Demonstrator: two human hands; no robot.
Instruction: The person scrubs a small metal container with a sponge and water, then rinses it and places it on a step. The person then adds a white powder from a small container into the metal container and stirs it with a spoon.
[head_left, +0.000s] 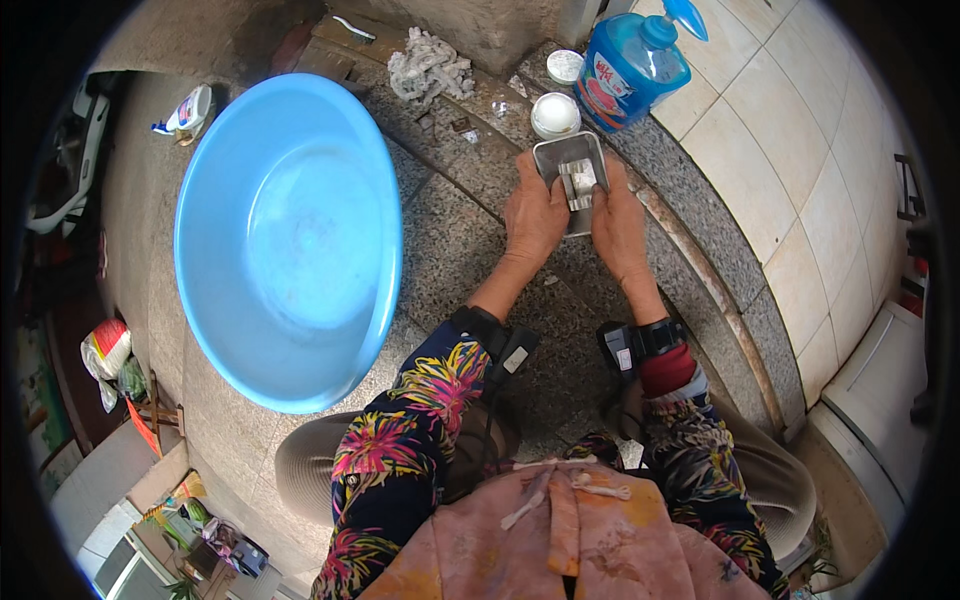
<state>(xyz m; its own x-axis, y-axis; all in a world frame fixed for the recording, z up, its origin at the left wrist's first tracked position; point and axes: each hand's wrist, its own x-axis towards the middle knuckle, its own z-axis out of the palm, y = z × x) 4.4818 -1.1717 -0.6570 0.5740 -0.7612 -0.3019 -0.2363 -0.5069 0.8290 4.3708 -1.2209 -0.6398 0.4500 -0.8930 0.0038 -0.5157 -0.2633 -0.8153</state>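
Note:
Both my hands grip a small rectangular metal container (568, 154), my left hand (534, 215) on its left side and my right hand (621, 221) on its right. Both thumbs reach inside it and touch a shiny metal piece (580, 184); whether that piece is separate or part of the container I cannot tell. Just beyond the container stands an open round jar (556, 115) with white contents, and a white round lid (565, 67) lies behind it. A blue pump bottle (630, 71) stands to the right of the jar.
A large light-blue plastic basin (307, 240) stands on the stone floor at the left. Behind it lies a white spray bottle (191, 112). A grey crumpled cloth (430, 67) and a small brush (354, 29) lie by the wall. A raised stone step edge (739, 262) runs along the right.

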